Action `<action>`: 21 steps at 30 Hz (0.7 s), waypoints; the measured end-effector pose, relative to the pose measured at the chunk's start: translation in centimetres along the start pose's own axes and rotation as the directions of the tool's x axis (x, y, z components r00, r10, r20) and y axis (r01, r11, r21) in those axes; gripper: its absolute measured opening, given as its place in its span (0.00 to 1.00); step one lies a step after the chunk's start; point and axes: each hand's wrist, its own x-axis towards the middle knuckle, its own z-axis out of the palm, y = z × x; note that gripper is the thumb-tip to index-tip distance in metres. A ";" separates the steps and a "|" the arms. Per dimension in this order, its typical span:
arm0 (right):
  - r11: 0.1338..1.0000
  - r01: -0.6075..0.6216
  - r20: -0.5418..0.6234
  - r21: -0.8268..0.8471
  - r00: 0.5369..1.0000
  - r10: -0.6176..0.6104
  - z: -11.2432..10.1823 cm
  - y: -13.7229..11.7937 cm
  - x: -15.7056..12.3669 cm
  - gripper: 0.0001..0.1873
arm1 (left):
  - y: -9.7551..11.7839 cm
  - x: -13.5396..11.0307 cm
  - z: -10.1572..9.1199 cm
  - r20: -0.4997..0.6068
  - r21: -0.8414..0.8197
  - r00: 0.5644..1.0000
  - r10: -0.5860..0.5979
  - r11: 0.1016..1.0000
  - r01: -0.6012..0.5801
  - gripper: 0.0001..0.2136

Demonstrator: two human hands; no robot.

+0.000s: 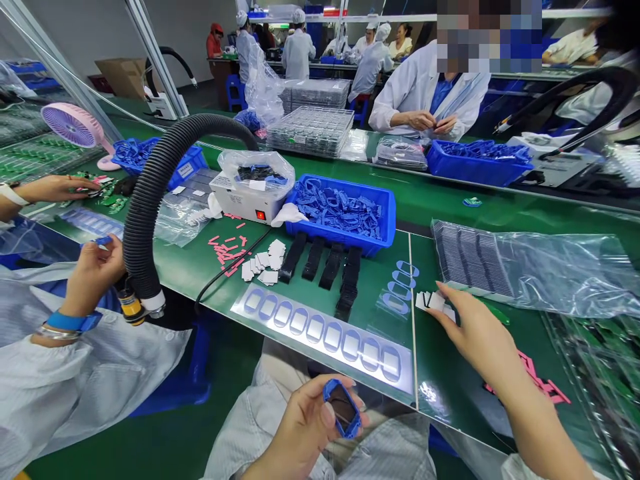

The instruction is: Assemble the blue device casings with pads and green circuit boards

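Observation:
Low in front, my left hand [305, 417] grips a blue plastic frame [344, 427], shaped as a rounded rectangle with a dark inner area. It is held tilted above my lap, off the table's edge. To the right, my right hand [473, 323] reaches over the green table with thumb and forefinger closed around small white square pieces [433, 301]. How many pieces it pinches is unclear. Between the hands lies a pale strip of oval cut-outs [323, 331], with clear oval film pieces [400, 287] near the seam.
A blue bin [393, 220] holds many blue frames. Black strips [320, 263], white pieces [267, 260] and pink strips [227, 250] lie before it. A black hose [150, 193] arches at left beside a co-worker's hand [95, 273]. Bagged grey parts [470, 260] sit at right.

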 end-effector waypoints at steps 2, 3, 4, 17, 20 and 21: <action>1.000 -0.021 -0.026 -0.004 0.999 0.021 -0.5 -0.5 -0.2 0.28 | -0.1 0.1 0.0 0.012 -0.003 1.000 0.000 1.000 0.000 0.18; 1.000 -0.028 -0.034 -0.003 0.999 0.028 -0.8 -0.7 -0.3 0.27 | -0.1 0.1 0.0 0.019 -0.006 1.000 0.004 1.000 -0.004 0.18; 0.999 -0.032 -0.039 -0.004 0.999 0.032 -1.0 -0.9 -0.4 0.27 | -0.2 0.1 0.1 0.022 -0.009 1.000 0.008 1.000 -0.008 0.18; 0.993 0.099 -0.077 -0.058 0.992 -0.104 -0.5 -1.4 -1.0 0.24 | -0.1 -0.1 0.7 -0.016 0.013 1.000 0.000 1.000 0.000 0.18; 0.985 0.143 -0.077 -0.095 0.986 -0.150 -0.4 -1.6 -1.1 0.22 | -0.2 0.0 0.5 -0.014 0.022 1.000 0.001 1.000 -0.001 0.19; 0.983 0.149 -0.078 -0.105 0.984 -0.157 -0.4 -1.6 -1.1 0.21 | -0.2 0.0 0.5 -0.016 0.026 1.000 0.001 1.000 -0.001 0.19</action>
